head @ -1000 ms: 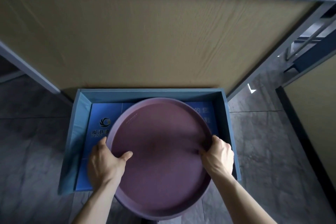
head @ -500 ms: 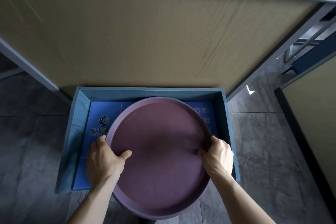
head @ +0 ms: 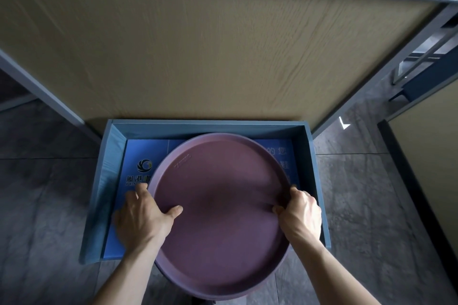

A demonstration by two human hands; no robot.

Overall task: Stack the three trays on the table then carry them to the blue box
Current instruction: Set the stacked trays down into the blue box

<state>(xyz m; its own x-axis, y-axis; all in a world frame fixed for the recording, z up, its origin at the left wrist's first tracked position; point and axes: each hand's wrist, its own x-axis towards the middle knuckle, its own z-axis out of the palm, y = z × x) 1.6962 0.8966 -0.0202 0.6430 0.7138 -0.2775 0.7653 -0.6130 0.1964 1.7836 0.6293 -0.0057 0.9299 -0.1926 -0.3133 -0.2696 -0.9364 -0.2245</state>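
A round purple tray (head: 223, 205) hangs over the open blue box (head: 109, 181), which stands on the floor against a wooden panel. Only the top tray shows; anything stacked beneath it is hidden, apart from a darker rim at its near edge. My left hand (head: 141, 218) grips the tray's left rim, thumb inside. My right hand (head: 300, 215) grips the right rim the same way. The tray's near edge sticks out past the box's front wall. The box floor is bright blue with a white logo and print.
A tan wood-grain panel (head: 210, 52) rises right behind the box, framed by grey metal legs (head: 49, 96). Dark grey floor tiles (head: 371, 205) lie on both sides. Another tan panel with a dark edge (head: 426, 181) stands at the right.
The tray and both hands have shifted slightly forward and down over the box; both grips are unchanged.
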